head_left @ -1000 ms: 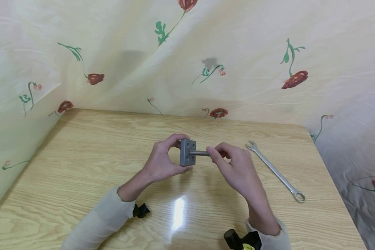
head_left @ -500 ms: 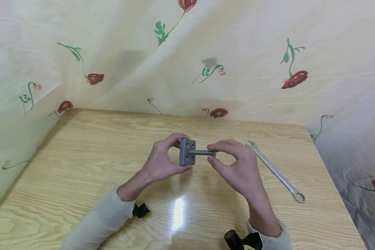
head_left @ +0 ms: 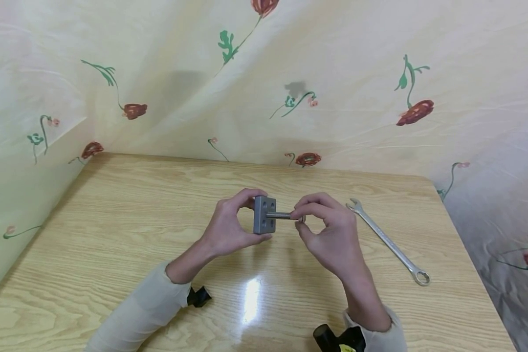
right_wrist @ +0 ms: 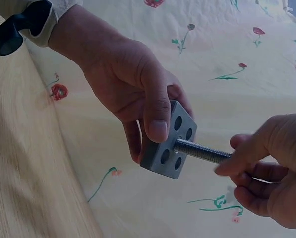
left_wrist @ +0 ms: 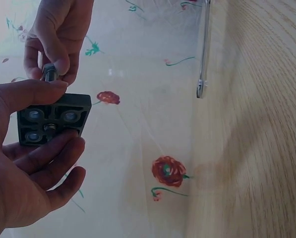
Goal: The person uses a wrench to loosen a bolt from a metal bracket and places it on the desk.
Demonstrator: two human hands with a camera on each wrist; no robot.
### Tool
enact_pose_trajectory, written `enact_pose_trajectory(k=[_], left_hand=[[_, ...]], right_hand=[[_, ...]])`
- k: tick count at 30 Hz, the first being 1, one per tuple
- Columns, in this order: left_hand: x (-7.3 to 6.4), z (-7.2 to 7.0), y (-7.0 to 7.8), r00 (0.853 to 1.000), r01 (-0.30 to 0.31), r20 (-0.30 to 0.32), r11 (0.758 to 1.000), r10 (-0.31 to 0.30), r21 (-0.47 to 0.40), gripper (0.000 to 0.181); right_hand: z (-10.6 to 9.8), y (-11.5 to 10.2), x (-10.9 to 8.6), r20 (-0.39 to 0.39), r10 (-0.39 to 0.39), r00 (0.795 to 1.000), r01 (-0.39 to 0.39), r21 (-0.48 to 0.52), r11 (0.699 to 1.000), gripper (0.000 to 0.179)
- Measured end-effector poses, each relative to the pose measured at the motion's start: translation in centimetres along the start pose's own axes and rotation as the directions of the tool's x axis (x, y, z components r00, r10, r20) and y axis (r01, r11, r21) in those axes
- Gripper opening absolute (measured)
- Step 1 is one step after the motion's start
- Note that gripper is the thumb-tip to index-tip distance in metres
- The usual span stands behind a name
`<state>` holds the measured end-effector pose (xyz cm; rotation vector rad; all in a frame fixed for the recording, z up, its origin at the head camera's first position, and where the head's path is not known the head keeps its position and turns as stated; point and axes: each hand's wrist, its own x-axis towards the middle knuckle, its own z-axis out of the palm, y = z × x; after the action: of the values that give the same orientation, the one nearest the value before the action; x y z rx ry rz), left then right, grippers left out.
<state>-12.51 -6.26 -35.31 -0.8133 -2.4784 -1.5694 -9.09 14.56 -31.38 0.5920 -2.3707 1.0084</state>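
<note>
My left hand [head_left: 226,229] grips a small grey rectangular block [head_left: 259,215] by opposite edges, above the table. Several holes go through the block, and a threaded bolt [head_left: 279,215] stands out of its middle toward the right. With thumb and fingertips my right hand [head_left: 336,234] pinches the bolt near its head, which the fingers partly cover. In the left wrist view the block's back face [left_wrist: 52,115] shows recessed holes and a bolt end in the centre. Bare thread shows between block and right fingertips in the right wrist view.
A combination wrench [head_left: 387,239] lies slantwise on the wooden table [head_left: 136,205], right of my right hand. Flower-patterned cloth [head_left: 180,98] hangs behind the table and along its sides. Each sleeve cuff carries a black camera mount [head_left: 198,296].
My right fingers loosened and spread around the bolt's head, then closed on it again in a new position. The left hand and the block have hardly moved.
</note>
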Motion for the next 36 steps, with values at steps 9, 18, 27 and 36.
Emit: enact_pose_trajectory(k=[9, 18, 27, 36], left_hand=[[0.0, 0.0, 0.0, 1.0, -0.01, -0.011, 1.0, 0.009, -0.014, 0.071], [0.0, 0.1, 0.0, 1.0, 0.003, -0.01, 1.0, -0.003, -0.007, 0.072], [0.0, 0.1, 0.0, 1.0, -0.009, -0.007, 1.0, 0.009, 0.003, 0.071], [0.0, 0.0, 0.0, 1.0, -0.001, -0.005, 1.0, 0.001, -0.001, 0.071]], right_hand=[[-1.2, 0.2, 0.1, 0.162, 0.164, 0.973, -0.165, -0.007, 0.986, 0.053], [-1.5, 0.0, 0.3, 0.274, 0.435, 0.858, -0.417, -0.124, 0.9, 0.043], [-1.4, -0.6, 0.4, 0.254, 0.407, 0.878, -0.394, -0.1, 0.913, 0.027], [-1.5, -0.5, 0.2, 0.187, 0.302, 0.935, -0.29, -0.088, 0.953, 0.014]])
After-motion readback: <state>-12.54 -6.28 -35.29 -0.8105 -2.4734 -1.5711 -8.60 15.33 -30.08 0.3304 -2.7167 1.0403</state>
